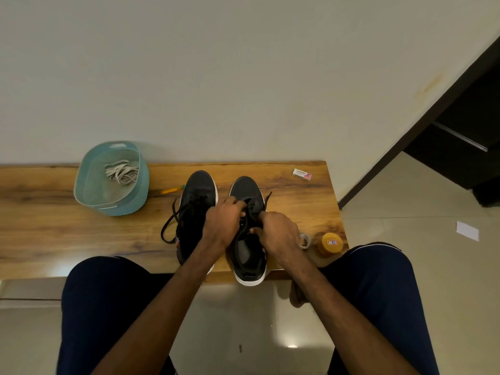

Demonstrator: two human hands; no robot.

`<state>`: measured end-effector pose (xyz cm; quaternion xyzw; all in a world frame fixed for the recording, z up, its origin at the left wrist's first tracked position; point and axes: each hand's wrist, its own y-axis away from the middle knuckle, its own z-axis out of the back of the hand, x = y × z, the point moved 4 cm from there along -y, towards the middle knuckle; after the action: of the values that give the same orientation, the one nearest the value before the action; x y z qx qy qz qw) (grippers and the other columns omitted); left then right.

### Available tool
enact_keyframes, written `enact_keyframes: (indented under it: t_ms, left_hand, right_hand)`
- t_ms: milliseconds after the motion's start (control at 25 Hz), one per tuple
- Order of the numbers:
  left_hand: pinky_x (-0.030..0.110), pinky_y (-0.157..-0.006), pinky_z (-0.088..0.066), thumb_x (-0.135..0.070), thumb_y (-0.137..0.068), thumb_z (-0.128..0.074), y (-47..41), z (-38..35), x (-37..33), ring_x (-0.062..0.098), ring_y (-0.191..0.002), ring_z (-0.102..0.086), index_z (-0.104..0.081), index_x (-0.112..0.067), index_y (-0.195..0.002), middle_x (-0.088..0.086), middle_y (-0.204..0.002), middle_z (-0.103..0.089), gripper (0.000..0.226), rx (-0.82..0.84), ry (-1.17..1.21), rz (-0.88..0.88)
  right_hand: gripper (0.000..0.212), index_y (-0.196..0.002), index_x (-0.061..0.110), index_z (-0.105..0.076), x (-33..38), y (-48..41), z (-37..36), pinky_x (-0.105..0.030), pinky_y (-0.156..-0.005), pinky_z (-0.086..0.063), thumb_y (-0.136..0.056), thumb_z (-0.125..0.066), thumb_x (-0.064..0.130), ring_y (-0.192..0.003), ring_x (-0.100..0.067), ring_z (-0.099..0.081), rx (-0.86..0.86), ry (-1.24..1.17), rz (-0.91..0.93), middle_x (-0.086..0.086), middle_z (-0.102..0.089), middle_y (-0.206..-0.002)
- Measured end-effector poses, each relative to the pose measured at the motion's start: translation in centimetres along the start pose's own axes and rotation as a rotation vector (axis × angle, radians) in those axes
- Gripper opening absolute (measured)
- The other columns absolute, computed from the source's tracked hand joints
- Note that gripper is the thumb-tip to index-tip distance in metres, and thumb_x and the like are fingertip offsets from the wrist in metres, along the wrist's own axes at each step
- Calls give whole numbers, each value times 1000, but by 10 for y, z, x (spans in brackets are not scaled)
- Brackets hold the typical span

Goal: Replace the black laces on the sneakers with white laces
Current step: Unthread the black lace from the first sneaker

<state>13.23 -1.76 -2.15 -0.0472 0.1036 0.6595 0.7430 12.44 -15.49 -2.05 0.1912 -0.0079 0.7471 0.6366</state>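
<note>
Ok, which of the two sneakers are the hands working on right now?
The sneaker on the right, nearest the orange jar: left hand and right hand both pinch its black lace. The other sneaker has a trailing lace, unheld.

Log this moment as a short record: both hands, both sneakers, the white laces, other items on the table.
left hand: pinches the black lace of the jar-side sneaker
right hand: fingers curled on the same lace
basket-side sneaker: black-laced, loose lace ends on the wooden table
white laces: bundled in the teal basket, untouched
also on table: eraser, pencil, orange-lidded jar
</note>
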Motion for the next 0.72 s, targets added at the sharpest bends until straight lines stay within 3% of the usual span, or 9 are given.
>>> enact_keyframes:
  t_ms: [160, 400, 480, 640, 720]
  left_hand:
    - [36, -77, -50, -13, -95, -55, 0, 22, 9, 24, -105, -57, -61, -16, -112, 4, -111, -64, 18, -95, -60, 50]
    - [41, -66, -39, -15, -93, -60, 10, 79, 93, 36, -98, -59, -65, -8, -104, 14, -104, -65, 14, -295, -72, 496]
    - [43, -67, -42, -18, -94, -60, 16, 90, 110, 40, -96, -60, -65, -5, -102, 17, -104, -64, 16, -344, -43, 597]
    - [42, -70, -45, -18, -95, -57, 15, 84, 113, 39, -98, -61, -65, -6, -104, 17, -106, -64, 17, -266, -54, 571]
    - [44, -76, -48, -28, -93, -62, 20, 67, 86, 35, -107, -55, -59, -7, -114, 16, -116, -58, 30, -200, -35, 489]
  right_hand:
    - [33, -113, 20, -61, -3, -3, -3, -38, -78, -53, -90, -66, 42, -97, -29, -65, 6, -86, -19, -4, -69, -106]
    - [26, -106, 14, -70, -7, -4, -7, -41, -78, -56, -92, -65, 35, -91, -31, -67, 26, -154, -79, -9, -71, -100]
    - [25, -107, 14, -70, -9, -3, -7, -38, -77, -55, -92, -65, 33, -91, -31, -67, 20, -166, -73, -10, -71, -100]
    - [25, -109, 13, -69, -9, -3, -5, -39, -78, -56, -92, -65, 31, -92, -31, -66, 19, -191, -65, -10, -70, -101]
    - [24, -109, 13, -69, -7, -1, -5, -41, -78, -57, -93, -64, 29, -90, -29, -67, 19, -195, -65, -10, -70, -100]
